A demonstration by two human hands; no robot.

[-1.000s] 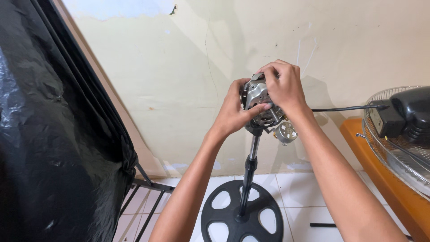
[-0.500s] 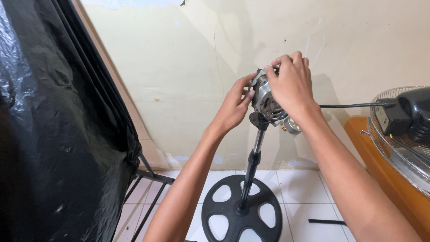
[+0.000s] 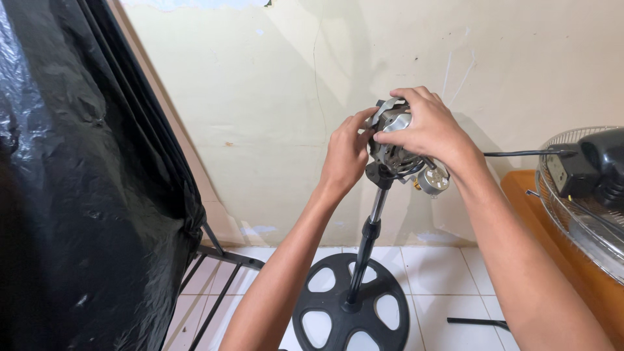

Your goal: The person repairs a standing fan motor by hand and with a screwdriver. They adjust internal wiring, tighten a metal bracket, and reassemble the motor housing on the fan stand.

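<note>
- Bare fan motor point(image 3: 392, 140): metal, without housing, mounted on top of a black stand pole point(image 3: 366, 244), which rises from a round spoked base point(image 3: 351, 312) on the white tiled floor point(image 3: 435, 273).
- Left hand point(image 3: 344, 153): closed against the motor's left side, fingertips bent onto its metal frame.
- Right hand point(image 3: 426, 130): curled over the top and front of the motor, fingers gripping the upper bracket; what lies beneath the palm cannot be seen.
- Small silver cylindrical part point(image 3: 433, 181): hangs below the right wrist beside the motor, with thin wires point(image 3: 411, 171) running to it.
- Risk, judged: the pole is tall and narrow, so a sideways push from either hand could rock the stand or tip it toward the wall point(image 3: 292, 97).
- Risk, judged: the loose wires and the hanging part sit close to the right hand, so a twist of the motor could snag or strain them.
- Risk, judged: the frame edges look sharp, and a slipping finger could be nicked.
- Surroundings: a black plastic sheet point(image 3: 78, 195) fills the left side over a dark metal frame point(image 3: 221, 260).
- Right edge: a wire fan guard point(image 3: 578, 214) with a black housing point(image 3: 591, 169) rests on an orange surface point(image 3: 585, 260), crowding the right forearm; a black cord point(image 3: 513, 154) runs from it toward the motor.
</note>
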